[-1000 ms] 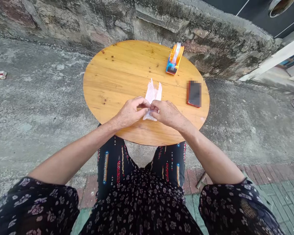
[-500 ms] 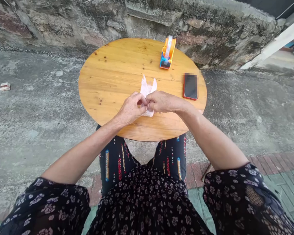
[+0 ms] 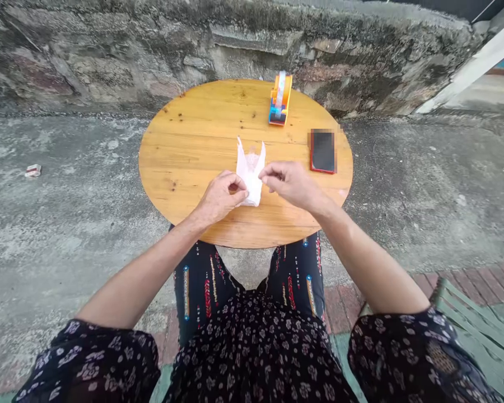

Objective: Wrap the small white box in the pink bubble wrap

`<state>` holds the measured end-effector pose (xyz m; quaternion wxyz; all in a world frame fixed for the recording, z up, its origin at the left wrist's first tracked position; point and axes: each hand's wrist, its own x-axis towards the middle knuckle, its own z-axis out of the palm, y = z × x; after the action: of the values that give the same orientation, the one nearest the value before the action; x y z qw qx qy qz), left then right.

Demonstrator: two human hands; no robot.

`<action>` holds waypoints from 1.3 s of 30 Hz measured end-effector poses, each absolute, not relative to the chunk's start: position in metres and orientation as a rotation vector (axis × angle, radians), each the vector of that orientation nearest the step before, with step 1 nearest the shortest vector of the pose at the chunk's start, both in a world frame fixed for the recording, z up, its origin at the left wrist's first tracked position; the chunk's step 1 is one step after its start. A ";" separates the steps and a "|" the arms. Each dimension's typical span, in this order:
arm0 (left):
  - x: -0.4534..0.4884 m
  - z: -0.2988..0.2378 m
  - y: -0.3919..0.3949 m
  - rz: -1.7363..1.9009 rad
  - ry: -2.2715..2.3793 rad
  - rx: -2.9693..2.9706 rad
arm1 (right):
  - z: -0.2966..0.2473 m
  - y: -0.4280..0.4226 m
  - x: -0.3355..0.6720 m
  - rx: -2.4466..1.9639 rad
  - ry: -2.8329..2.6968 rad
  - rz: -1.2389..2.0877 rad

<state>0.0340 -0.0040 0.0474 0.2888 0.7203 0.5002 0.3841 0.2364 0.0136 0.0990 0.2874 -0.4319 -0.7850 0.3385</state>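
Note:
A small whitish-pink plastic bag (image 3: 252,187), flattened and narrow, lies on the round wooden table (image 3: 193,151) in front of me. Its two pointed handles stick out toward the far side. At the bag's lower left edge, my left hand (image 3: 223,193) is closed, with thumb and forefinger pinching it. My right hand (image 3: 292,182) hovers by the bag's right edge, its fingers curled loosely and slightly apart. I see nothing held in it, though the fingertips are very close to the bag.
A yellow and blue tape dispenser (image 3: 280,98) stands near the table's far edge. To the right lies a phone with a red edge (image 3: 322,152). Behind the table runs a rough stone wall (image 3: 151,50). A green slatted chair (image 3: 479,324) is at lower right.
My hands, together over the middle of the bag before, have moved apart. The right one has drawn off to the right, uncovering more of the bag. The camera view has shifted slightly.

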 end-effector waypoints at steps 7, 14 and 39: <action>0.034 0.049 -0.008 1.044 1.352 1.979 | 0.061 -0.003 0.221 -1.172 -2.257 0.549; 0.034 0.048 -0.011 1.096 1.343 1.975 | 0.055 -0.009 0.221 -1.232 -2.337 0.409; 0.033 0.042 0.022 1.141 1.252 2.028 | 0.024 -0.016 0.222 -1.113 -2.098 0.181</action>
<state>0.0334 0.0218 0.0421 0.2471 0.7437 0.4590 0.4185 0.2215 -0.0160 0.0241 0.3710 -0.4340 -0.8180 0.0704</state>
